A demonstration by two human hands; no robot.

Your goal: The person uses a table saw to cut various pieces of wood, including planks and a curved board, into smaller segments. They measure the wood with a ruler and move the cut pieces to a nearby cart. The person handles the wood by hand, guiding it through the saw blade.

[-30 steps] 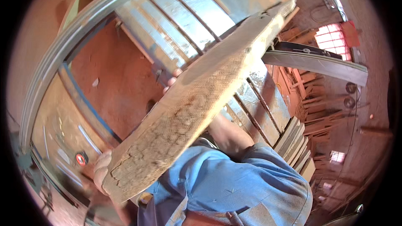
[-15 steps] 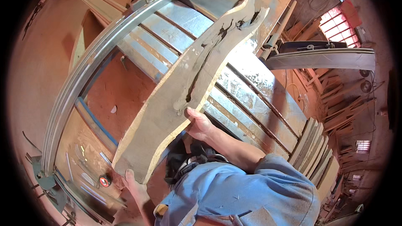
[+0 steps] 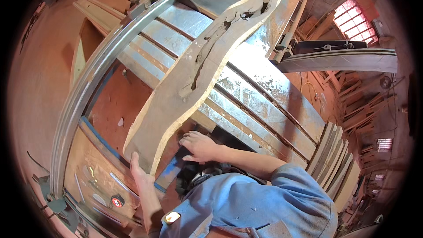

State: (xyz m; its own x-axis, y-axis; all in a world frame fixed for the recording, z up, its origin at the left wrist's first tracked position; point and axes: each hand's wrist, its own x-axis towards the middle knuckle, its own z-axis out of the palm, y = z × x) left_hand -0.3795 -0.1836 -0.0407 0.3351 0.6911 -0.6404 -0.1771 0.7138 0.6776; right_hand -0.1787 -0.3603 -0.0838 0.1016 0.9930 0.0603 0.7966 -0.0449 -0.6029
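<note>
A long live-edge wood slab (image 3: 169,89), grey-brown with pale wavy edges, lies slantwise over a slotted metal machine table (image 3: 260,99). Dark cracks and holes run through its far half. At the slab's near end, my left hand (image 3: 141,172) grips it, thumb on top and the other fingers hidden beneath. My right hand (image 3: 200,146) is off the slab, to the right of its near part. Its fingers are apart and point left, close to the table's near edge, with nothing seen in them.
A curved-looking metal rail (image 3: 94,66) borders the table's left side. Several boards (image 3: 332,161) stand stacked at the right. On a wooden panel at lower left lie a tape measure (image 3: 117,201) and small tools. A grey machine beam (image 3: 339,61) juts in at the right.
My right hand has let go of the slab's edge and moved down beside it. The slab's near end has shifted away from me, my left hand moving with it.
</note>
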